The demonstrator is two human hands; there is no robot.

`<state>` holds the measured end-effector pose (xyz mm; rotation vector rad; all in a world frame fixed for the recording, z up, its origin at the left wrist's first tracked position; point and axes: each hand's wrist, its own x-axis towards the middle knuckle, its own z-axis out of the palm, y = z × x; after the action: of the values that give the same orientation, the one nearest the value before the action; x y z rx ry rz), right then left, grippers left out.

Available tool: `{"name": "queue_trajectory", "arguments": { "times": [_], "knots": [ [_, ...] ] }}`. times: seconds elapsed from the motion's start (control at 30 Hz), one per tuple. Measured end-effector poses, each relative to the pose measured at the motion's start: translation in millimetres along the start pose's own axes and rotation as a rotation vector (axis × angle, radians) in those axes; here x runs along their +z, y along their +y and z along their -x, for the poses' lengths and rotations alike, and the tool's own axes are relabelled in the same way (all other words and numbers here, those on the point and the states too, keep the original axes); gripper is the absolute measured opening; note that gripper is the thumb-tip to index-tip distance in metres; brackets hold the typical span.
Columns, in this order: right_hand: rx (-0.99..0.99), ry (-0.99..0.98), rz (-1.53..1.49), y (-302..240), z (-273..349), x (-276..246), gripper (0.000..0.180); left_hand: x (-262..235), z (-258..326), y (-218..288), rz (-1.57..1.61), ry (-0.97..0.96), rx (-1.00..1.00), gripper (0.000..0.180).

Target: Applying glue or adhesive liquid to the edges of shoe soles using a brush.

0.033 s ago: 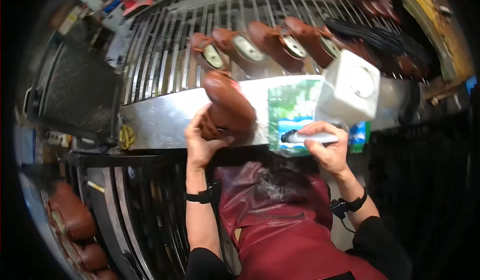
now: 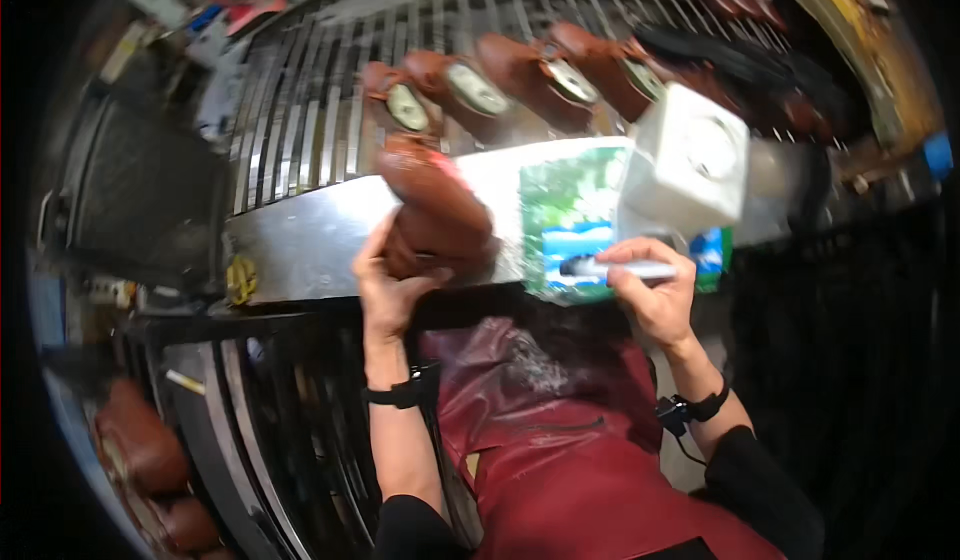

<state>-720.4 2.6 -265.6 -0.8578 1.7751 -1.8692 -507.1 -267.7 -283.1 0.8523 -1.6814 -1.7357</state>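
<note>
Brown shoe [image 2: 437, 210] sitting toe-up on the shiny metal bench [image 2: 300, 240], right at the front edge, propped against the left hand [image 2: 385, 285]. Left hand cupped around the heel end from below, thumb up along the side, fingers partly curled, more of a steadying hold than a tight squeeze. Right hand [image 2: 655, 295] closed around a white marker-type pen [image 2: 615, 270], tip pointing left toward the shoe, hovering over a green and blue printed card or packet [image 2: 565, 225] lying on the bench. White boxy block with a round mark on top [image 2: 690, 165] parked just behind that card, touching or nearly so, hard to say which.

Further back, a row of more brown shoes [image 2: 520, 75] lined up on a slatted metal rack [image 2: 300, 110], pale insoles showing. More brown shoes down at lower left [image 2: 140, 440], well apart from the bench. Dark red apron [image 2: 570, 450] filling the bottom middle, black wristbands on both arms.

Possible trouble, just guessing: shoe so close to the bench lip and held loosely, so a nudge from the pen hand could tip it off toward the apron. Pen tip near leather, so a slip could leave a stray mark. White block crowding the right hand too, easy to knock with an elbow move.
</note>
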Motion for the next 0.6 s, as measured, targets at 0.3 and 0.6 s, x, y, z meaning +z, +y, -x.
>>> {"name": "queue_trajectory", "arguments": {
  "times": [0.3,0.6],
  "knots": [
    [0.022,0.514,0.199,17.1,23.7,-34.1,0.022,34.4,102.0,-15.1,0.196,0.030,-0.014,0.089],
    [0.422,0.429,-0.694,-13.6,12.8,-32.0,0.025,45.3,128.7,-8.3,0.204,-0.091,-0.189,0.084]
  ]
}}
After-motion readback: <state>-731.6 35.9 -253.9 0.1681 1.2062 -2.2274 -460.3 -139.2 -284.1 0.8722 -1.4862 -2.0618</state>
